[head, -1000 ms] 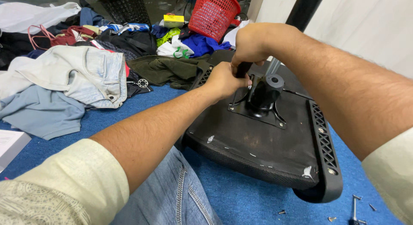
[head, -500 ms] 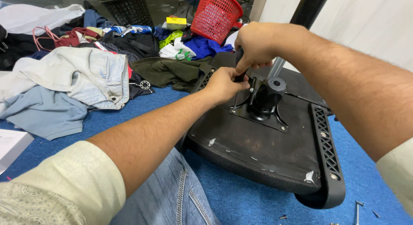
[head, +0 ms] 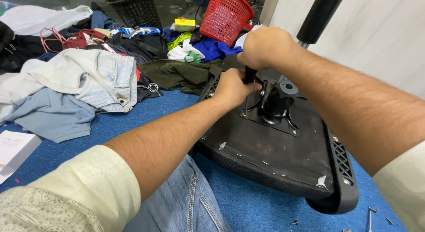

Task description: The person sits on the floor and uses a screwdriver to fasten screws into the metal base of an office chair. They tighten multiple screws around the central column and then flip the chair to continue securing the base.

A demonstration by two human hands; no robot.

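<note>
A black chair seat [head: 265, 156] lies upside down on the blue carpet, its metal mounting plate [head: 283, 119] and black column [head: 319, 12] facing up. My right hand [head: 265, 48] is closed over the top of a black-handled screwdriver [head: 250, 75]. Just below it, my left hand [head: 231, 88] wraps the lower handle. The thin shaft [head: 245, 104] stands upright with its tip on the plate's left edge. What the tip sits on is too small to tell.
Clothes, among them pale jeans [head: 88, 77], are heaped on the left and at the back. A red basket [head: 226, 15] and a black basket [head: 133, 8] stand behind them. A white box [head: 13, 150] lies at the left edge. Loose screws [head: 369, 213] lie near the seat's front corner.
Both hands have stayed on the screwdriver at the same spot on the plate. My right hand has shifted slightly on the handle's top.
</note>
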